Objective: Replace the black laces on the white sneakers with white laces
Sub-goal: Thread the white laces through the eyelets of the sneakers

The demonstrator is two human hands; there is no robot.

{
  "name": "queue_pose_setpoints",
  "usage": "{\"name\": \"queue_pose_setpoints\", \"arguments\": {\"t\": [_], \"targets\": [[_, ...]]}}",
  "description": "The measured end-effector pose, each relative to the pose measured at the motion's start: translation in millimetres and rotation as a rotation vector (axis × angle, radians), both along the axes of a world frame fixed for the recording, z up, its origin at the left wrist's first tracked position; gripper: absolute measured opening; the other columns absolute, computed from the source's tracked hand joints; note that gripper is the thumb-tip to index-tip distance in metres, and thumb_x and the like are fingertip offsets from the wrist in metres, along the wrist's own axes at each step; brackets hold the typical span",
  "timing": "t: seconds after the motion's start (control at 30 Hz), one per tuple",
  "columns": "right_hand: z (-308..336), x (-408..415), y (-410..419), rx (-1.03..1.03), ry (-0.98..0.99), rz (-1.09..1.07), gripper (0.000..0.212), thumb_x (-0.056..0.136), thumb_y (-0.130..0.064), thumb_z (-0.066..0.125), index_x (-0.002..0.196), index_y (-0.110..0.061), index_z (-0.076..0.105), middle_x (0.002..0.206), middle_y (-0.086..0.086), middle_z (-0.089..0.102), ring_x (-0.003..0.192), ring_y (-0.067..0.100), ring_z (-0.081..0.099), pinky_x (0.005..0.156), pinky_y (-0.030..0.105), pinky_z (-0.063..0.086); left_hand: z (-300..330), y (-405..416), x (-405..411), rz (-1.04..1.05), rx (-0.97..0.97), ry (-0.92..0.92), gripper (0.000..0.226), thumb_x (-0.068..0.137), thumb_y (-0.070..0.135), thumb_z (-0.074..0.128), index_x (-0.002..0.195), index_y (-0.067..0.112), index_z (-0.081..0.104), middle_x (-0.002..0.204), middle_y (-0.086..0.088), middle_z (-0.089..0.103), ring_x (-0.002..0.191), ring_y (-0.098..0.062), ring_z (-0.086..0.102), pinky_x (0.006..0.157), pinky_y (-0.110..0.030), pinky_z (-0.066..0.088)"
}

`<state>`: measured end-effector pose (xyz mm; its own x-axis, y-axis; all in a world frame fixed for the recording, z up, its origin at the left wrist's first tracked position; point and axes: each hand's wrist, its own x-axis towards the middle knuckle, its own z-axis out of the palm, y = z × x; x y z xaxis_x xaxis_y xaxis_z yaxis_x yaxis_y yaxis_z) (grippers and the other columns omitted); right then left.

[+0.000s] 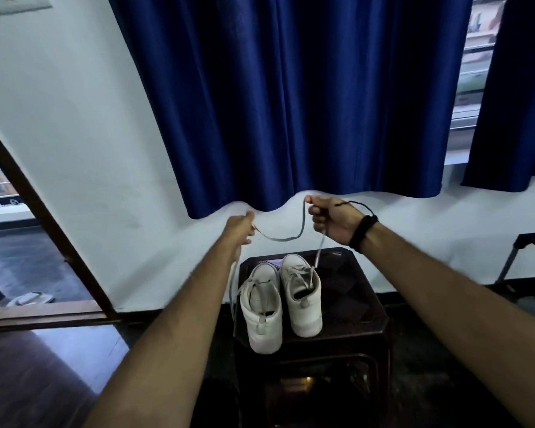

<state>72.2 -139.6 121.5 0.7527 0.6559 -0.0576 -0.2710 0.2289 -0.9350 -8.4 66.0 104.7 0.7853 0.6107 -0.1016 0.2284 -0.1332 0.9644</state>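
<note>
head view: both white sneakers (280, 301) stand on the dark stool (365, 307) already threaded with pale laces, no black lace seen, so i judge only evening and tying remain. left hand (240, 227) and right hand (332, 219) pinch a white lace (283, 239) slack above them. no containers visible.

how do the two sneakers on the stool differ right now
The right sneaker has a pale lace rising from its eyelets to the right hand; the left sneaker has pale lacing lying on it, none rising from its eyelets. The left sneaker sits nearer the camera, its heel overhanging the dark stool; the right sneaker sits farther back. Both are white, heels toward the camera.
</note>
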Motion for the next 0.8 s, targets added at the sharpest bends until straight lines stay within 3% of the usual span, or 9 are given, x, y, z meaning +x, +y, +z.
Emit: {"name": "queue_pose_setpoints", "arguments": {"t": [0.1,0.2,0.33,0.4,0.5,0.6,0.67,0.73,0.8], "targets": [[5.2,8.5,41.5,0.126,0.109,-0.081,0.024,0.104,-0.017,0.035,0.085,-0.018,0.050,0.057,-0.006,0.040,0.043,0.005,0.029,0.040,0.015,0.027,-23.4,-12.4,6.6,0.039,0.057,0.149,0.044,0.087,0.051,0.062,0.087,0.007,0.065,0.085,-0.010,0.067,0.073,-0.021,0.061,0.065,-0.027,0.049],[2.8,17.4,72.6,0.152,0.149,-0.180,0.026,0.105,-0.015,0.032,0.084,-0.017,0.048,0.061,-0.002,0.041,0.039,0.004,0.030,0.039,0.014,0.027,-38.8,-21.9,8.4,0.077,0.115,0.093,0.057,0.085,0.063,0.054,0.085,0.008,0.071,0.084,-0.009,0.072,0.079,-0.027,0.067,0.073,-0.031,0.055],[-14.8,20.8,95.9,0.106,0.100,-0.244,0.025,0.104,-0.013,0.031,0.085,-0.016,0.047,0.065,0.001,0.040,0.050,0.008,0.027,0.043,0.016,0.026,-39.8,-34.6,4.3,-0.382,-0.270,-0.011,0.056,0.102,0.051,0.034,0.111,0.009,0.069,0.089,-0.009,0.073,0.073,-0.018,0.065,0.065,-0.027,0.046],[-25.5,21.9,96.6,0.075,0.068,-0.287,0.024,0.103,-0.009,0.031,0.086,-0.016,0.047,0.065,0.001,0.041,0.052,0.010,0.026,0.047,0.018,0.024,-48.2,-29.2,3.7,-0.374,-0.275,-0.020,0.039,0.103,0.037,0.045,0.107,0.006,0.070,0.072,-0.005,0.062,0.050,-0.010,0.048,0.050,-0.019,0.036],[-44.3,22.7,86.5,-0.021,0.057,-0.287,0.024,0.102,-0.008,0.035,0.087,-0.014,0.052,0.070,0.003,0.046,0.051,0.010,0.035,0.048,0.018,0.027,-61.6,-14.7,2.1,-0.312,-0.134,-0.002,0.024,0.098,0.022,0.057,0.092,0.006,0.073,0.060,0.000,0.046,0.045,-0.007,0.027,0.041,-0.017,0.020],[-61.7,15.3,68.9,-0.713,-0.319,-0.175,0.013,0.099,-0.023,0.047,0.096,-0.012,0.053,0.099,0.003,0.052,0.090,0.012,0.053,0.067,0.019,0.041,-68.7,-1.9,-5.8,-0.294,0.250,0.082,0.018,0.087,0.029,0.072,0.082,0.014,0.079,0.053,0.000,0.058,0.041,-0.005,0.038,0.044,-0.019,0.029],[-78.2,14.9,61.6,-1.103,-0.779,-0.288,0.049,0.088,-0.026,0.062,0.130,-0.007,0.044,0.137,0.010,0.039,0.124,0.026,0.039,0.095,0.029,0.040,-72.5,3.7,-8.0,-0.263,0.382,0.095,0.020,0.080,0.034,0.080,0.074,0.014,0.079,0.050,0.000,0.061,0.033,-0.001,0.040,0.042,-0.016,0.032],[-95.1,17.3,64.6,-0.813,-0.774,-0.012,0.056,0.087,-0.001,0.061,0.140,-0.002,0.040,0.142,0.015,0.042,0.125,0.024,0.047,0.089,0.012,0.044,-75.7,3.6,-8.9,-0.265,0.431,0.090,0.028,0.075,0.038,0.083,0.061,0.015,0.074,0.043,0.004,0.057,0.032,-0.002,0.037,0.040,-0.016,0.031],[-96.6,6.5,67.5,-0.685,-0.739,0.296,0.034,0.094,0.000,0.054,0.128,-0.002,0.056,0.116,0.006,0.063,0.094,0.003,0.063,0.071,0.006,0.045,-79.3,4.3,-7.4,-0.246,0.435,0.106,0.032,0.074,0.040,0.083,0.058,0.015,0.073,0.045,0.001,0.058,0.037,-0.006,0.041,0.040,-0.016,0.034]]}}
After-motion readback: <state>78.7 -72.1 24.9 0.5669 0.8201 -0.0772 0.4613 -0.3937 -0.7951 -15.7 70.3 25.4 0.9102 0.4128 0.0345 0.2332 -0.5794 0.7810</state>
